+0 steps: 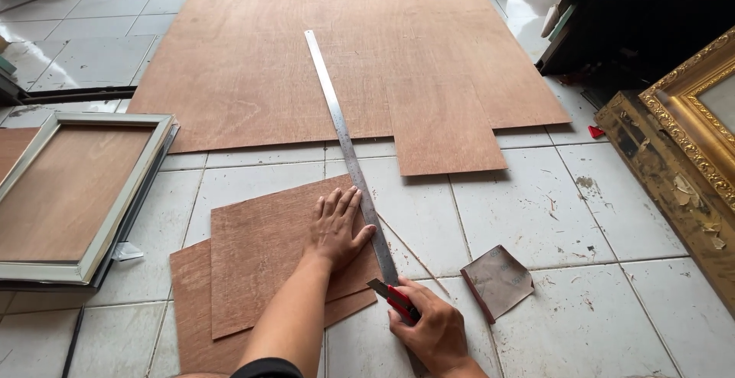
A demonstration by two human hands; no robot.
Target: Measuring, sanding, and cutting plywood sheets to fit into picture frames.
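My left hand (337, 229) lies flat, fingers spread, on a small plywood panel (268, 255) and presses against a long steel ruler (344, 140). The ruler runs from the panel's right edge up across a large plywood sheet (337, 49). My right hand (432, 328) grips a red and black utility knife (396, 300), its blade tip at the ruler's right edge near the panel's lower corner. A second plywood piece (195, 309) lies under the first panel.
A framed board with a pale frame (76, 194) lies at the left on the tiled floor (536, 217). A folded piece of sandpaper (498, 280) rests right of my knife hand. Ornate gold frames (689, 125) lean at the right edge beside a dark cabinet.
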